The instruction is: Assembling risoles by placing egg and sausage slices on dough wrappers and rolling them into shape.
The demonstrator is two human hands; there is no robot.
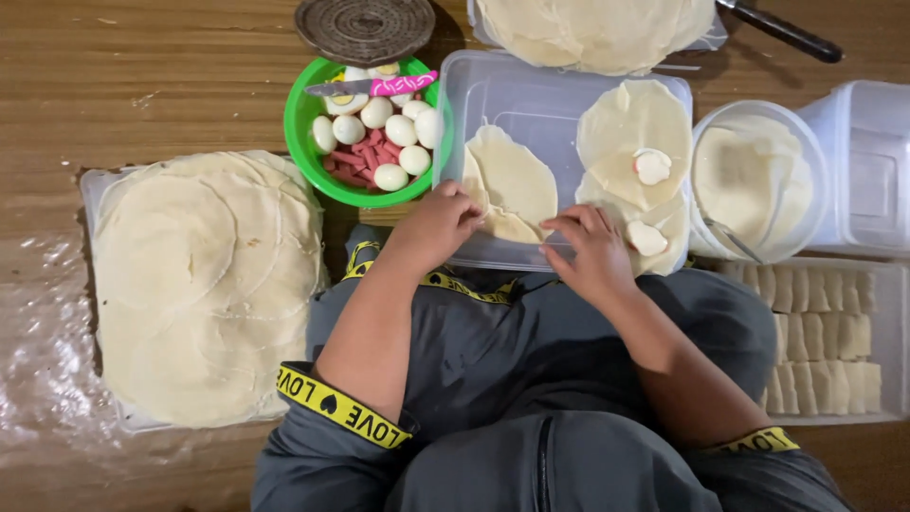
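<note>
Both hands meet at the near edge of a clear tub (531,95): the left hand (438,226) and right hand (592,248) pinch the near edge of a pale round wrapper (517,180) that lies flat in the tub, fingers curled narrow on the dough as if folding it, though the fold itself is partly hidden under the fingers. Just to the right in the same tub lie two more wrappers (633,128), each already topped with a piece of egg (652,166); none of them looks rolled shut, so the work seems at an early stage. Much is left: a large stack of wrappers (204,284) sits on a tray to the left, and another pile (592,28) lies beyond the tub. A green bowl (305,118) holds peeled eggs and reddish sausage strips, with a pink-handled knife (379,86) across it. To the right stand a round tub with a spoon (754,175) and a tray of pale sticks (825,337), all on the wooden surface (142,76).
</note>
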